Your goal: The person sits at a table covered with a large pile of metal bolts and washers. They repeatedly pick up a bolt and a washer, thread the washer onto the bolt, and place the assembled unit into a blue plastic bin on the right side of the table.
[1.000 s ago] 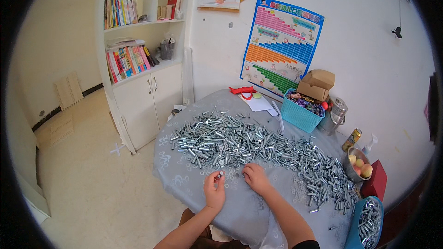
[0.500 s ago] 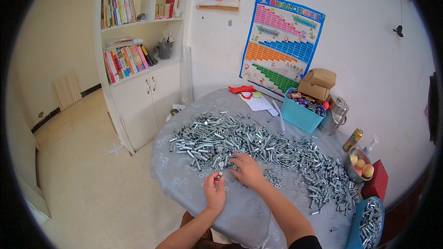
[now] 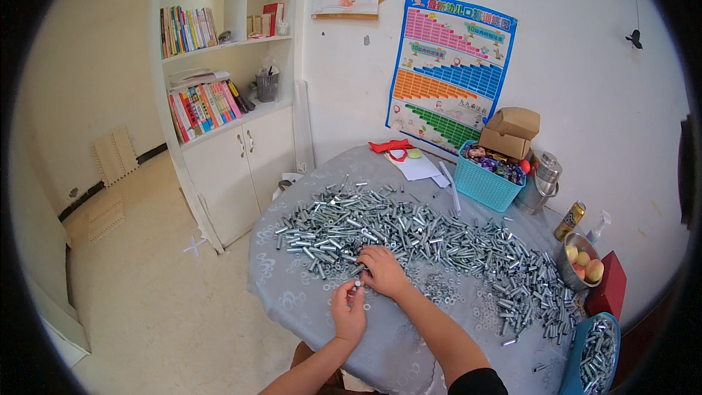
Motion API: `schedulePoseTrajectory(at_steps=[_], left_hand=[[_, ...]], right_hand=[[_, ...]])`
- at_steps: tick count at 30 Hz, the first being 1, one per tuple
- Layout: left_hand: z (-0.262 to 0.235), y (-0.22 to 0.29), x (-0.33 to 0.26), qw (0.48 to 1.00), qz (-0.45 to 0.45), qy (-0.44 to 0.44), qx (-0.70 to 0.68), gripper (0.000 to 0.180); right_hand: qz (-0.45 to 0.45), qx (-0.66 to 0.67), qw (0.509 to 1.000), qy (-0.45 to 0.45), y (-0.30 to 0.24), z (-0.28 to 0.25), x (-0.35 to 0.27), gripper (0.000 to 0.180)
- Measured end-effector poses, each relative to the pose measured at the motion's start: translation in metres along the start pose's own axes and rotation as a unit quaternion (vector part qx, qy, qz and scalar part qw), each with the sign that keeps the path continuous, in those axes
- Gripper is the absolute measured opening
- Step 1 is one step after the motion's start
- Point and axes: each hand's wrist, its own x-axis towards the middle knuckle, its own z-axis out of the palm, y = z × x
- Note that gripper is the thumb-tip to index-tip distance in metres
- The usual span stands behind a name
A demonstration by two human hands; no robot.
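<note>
Two bare hands meet over a table. Left hand [image 3: 349, 312]: its thumb and fingers pinch a small metal piece [image 3: 357, 284] with a pale round end, held just above the near edge of a wide pile. Right hand [image 3: 384, 271]: curled, its fingers down at the pile beside the left fingertips; whether it grips anything cannot be told. The pile of silvery tubes [image 3: 468, 245] spreads across the grey-clothed surface [image 3: 395, 333], with loose washers [image 3: 442, 289] scattered on its near side. At the lower right, a blue bin [image 3: 579, 340] holds many similar metal pieces; whether those are finished is unclear. Judging by the amount lying loose, much of the handling seems left. Farther out are a metal bowl [image 3: 569, 273] of round fruit [image 3: 594, 271], a turquoise basket [image 3: 486, 189] and, against the wall, a colourful poster [image 3: 450, 69].
</note>
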Motion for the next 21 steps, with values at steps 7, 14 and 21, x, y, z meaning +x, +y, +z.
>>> schedulePoseTrajectory(at_steps=[7,14,21], left_hand=[[0.008,-0.014,-0.001,1.000,0.012,0.008,-0.009,0.016],[0.004,-0.013,-0.001,1.000,0.014,0.013,0.003,0.014],[0.005,-0.022,0.000,1.000,0.004,0.017,-0.008,0.016]], right_hand=[[0.025,-0.010,0.999,-0.028,0.010,-0.035,-0.047,0.031],[0.098,-0.075,0.992,0.013,0.014,-0.086,-0.104,0.023],[0.351,-0.045,0.922,0.158,0.027,-0.086,-0.109,0.017]])
